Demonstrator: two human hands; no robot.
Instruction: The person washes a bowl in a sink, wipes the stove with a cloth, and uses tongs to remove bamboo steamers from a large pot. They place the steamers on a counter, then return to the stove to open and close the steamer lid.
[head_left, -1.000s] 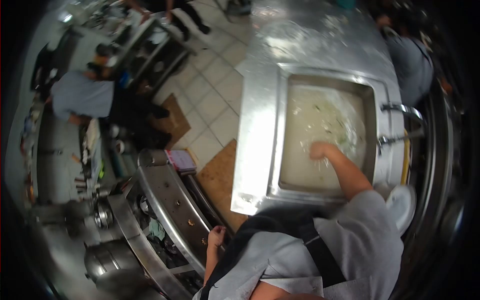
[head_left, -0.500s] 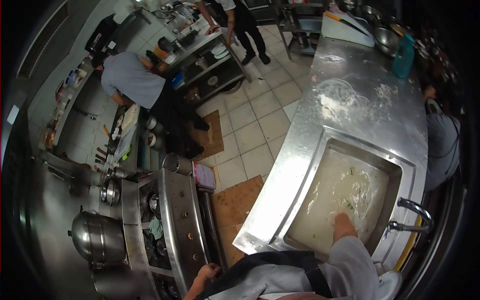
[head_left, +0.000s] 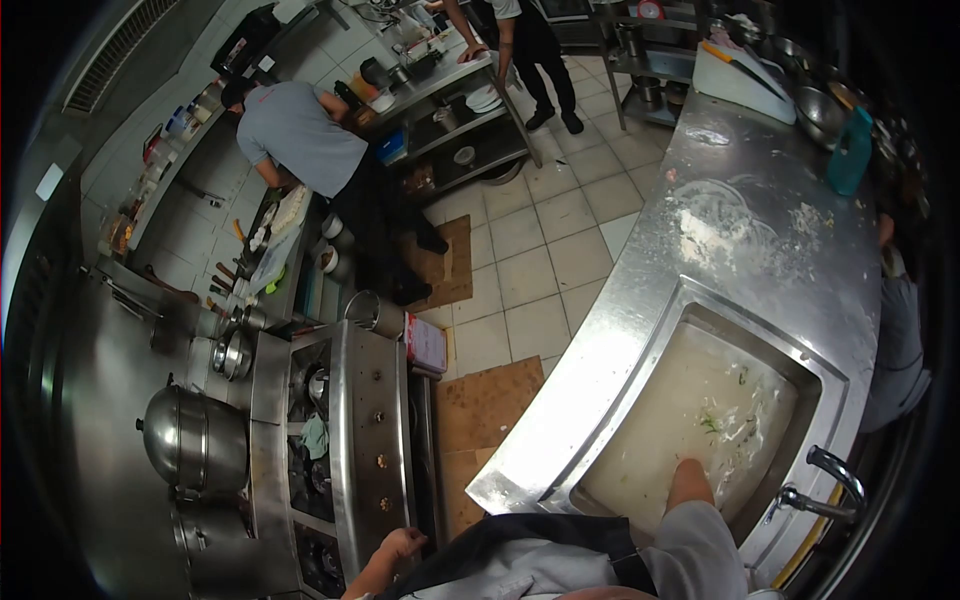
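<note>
The sink (head_left: 600, 440), set into the steel counter, holds cloudy whitish water (head_left: 650, 420). Green bits (head_left: 712, 420) and patches of foam float on its surface. My right forearm (head_left: 688, 485) goes down into this water near the front of the sink. The right hand itself is hidden below the surface, so its fingers and anything in them do not show. Low at my left side, my left hand (head_left: 405, 543) hangs near the front of the stove (head_left: 370, 470), fingers loosely curled, nothing visible in them.
A chrome faucet (head_left: 835, 485) rises at the sink's right. White powder (head_left: 705, 235) lies on the steel counter (head_left: 640, 285), with a knife (head_left: 735, 62) and teal bottle (head_left: 850, 152) beyond. One person (head_left: 305, 140) bends over the left-hand worktop; others stand at the back and right.
The view has shifted, so the room sits lower and further right. The green bits and foam have drifted on the water. My right arm stays in the sink; my left hand remains beside the stove.
</note>
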